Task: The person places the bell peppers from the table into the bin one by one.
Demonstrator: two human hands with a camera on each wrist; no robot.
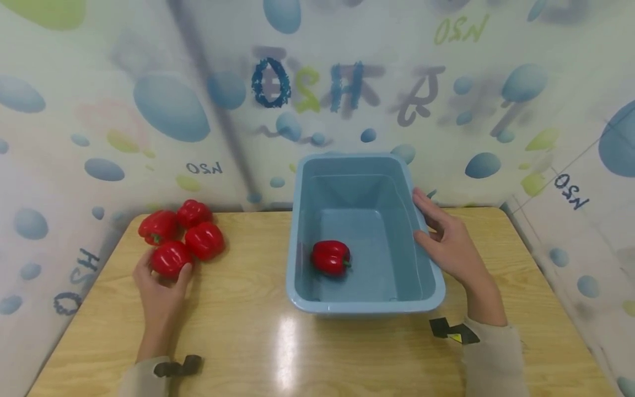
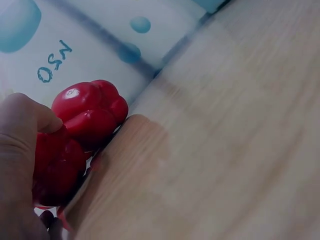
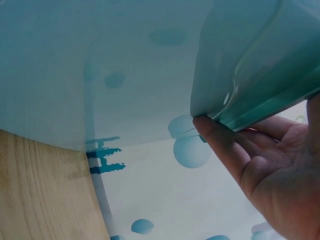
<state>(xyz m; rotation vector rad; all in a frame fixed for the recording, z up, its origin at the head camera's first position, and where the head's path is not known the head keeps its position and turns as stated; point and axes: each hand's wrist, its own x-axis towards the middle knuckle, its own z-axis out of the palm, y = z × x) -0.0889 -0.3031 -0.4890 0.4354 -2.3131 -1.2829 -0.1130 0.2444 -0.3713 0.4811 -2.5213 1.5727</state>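
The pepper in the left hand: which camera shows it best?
The head view: there, the pepper in the left hand shows nearly whole. In the left wrist view, that hand partly hides it; the right wrist view misses it.

From where I sit, the tub (image 1: 366, 307) reads as smooth moulded plastic, with a soft sheen along its rim and inner walls. The red peppers (image 1: 204, 241) look slick and glossy, catching small white highlights on their lobes; I can't tell whether their skin is real or plastic. I see pale wood grain across the table (image 1: 238, 331), finished smoothly enough to throw back a bright streak of light. The printed wall covering (image 1: 163, 182) looks smooth, like paper or film. The sleeves (image 1: 496, 361) look like matt cloth.
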